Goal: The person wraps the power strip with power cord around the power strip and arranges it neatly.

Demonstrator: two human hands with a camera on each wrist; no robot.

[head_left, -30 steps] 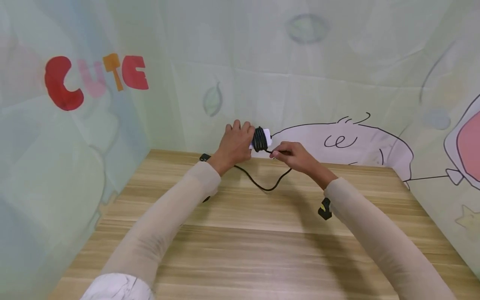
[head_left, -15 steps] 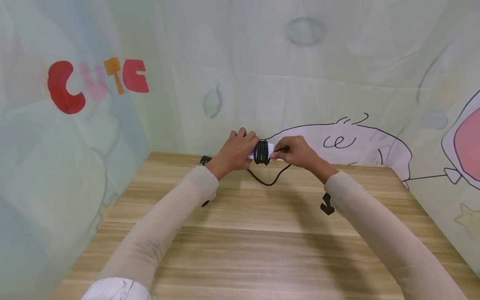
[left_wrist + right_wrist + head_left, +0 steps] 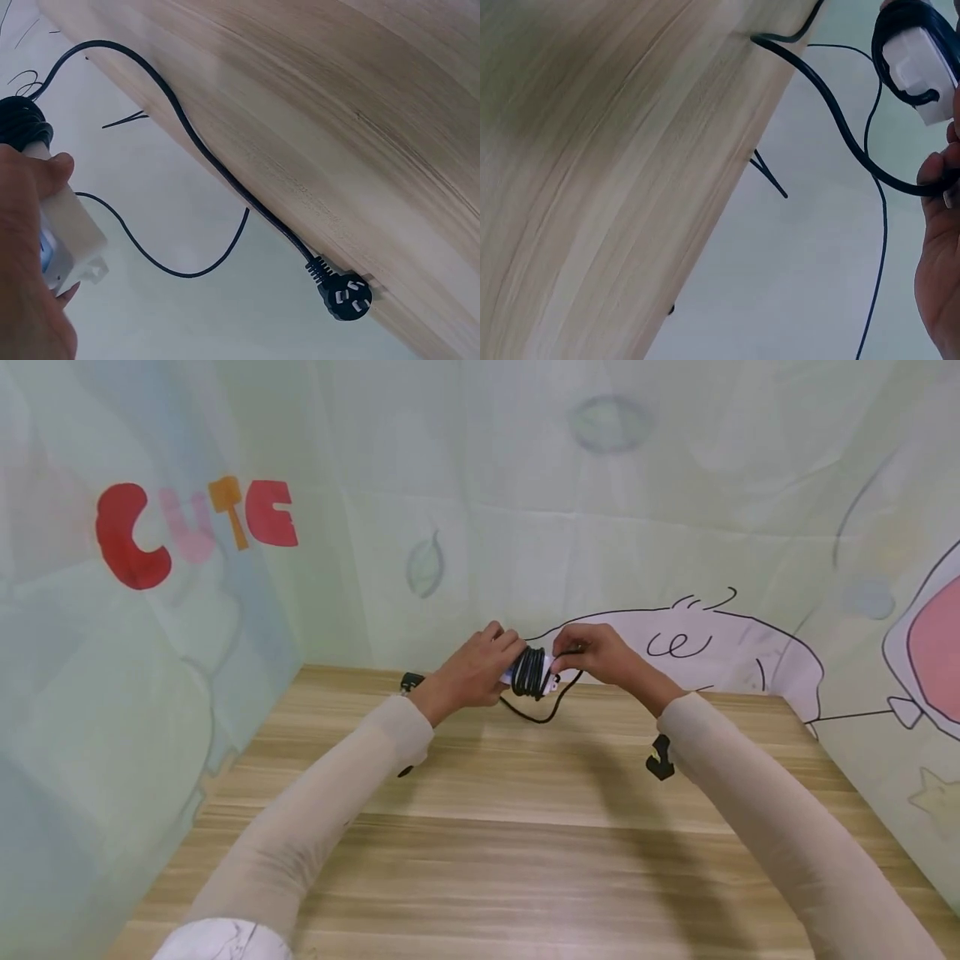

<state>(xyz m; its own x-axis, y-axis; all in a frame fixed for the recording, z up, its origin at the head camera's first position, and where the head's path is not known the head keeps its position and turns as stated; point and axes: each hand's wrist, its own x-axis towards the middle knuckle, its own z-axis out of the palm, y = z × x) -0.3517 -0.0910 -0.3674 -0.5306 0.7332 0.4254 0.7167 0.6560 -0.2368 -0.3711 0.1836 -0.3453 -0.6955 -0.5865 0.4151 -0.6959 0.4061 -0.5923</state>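
Observation:
My left hand point(image 3: 476, 668) grips a white power strip point(image 3: 79, 232) above the back edge of the table. Several turns of black cord point(image 3: 531, 672) are wound round the strip's body. Close to the strip's right end, my right hand point(image 3: 598, 653) pinches the running cord between thumb and fingers. From there the loose cord point(image 3: 184, 120) dips in a loop and runs left along the tabletop. It ends in a black three-pin plug point(image 3: 346, 296) at the table's back edge, its pins showing in the left wrist view. The left palm hides part of the strip.
The wood-grain table point(image 3: 480, 860) extends forward from the hands. Right behind its back edge hangs a printed cloth backdrop point(image 3: 480, 552), with more cloth at both sides. A small black device point(image 3: 660, 758) shows beside the right sleeve.
The wound strip has come down and slightly right in my left hand. My right hand has moved up a little with the cord at the strip's end, and the hanging loop is smaller.

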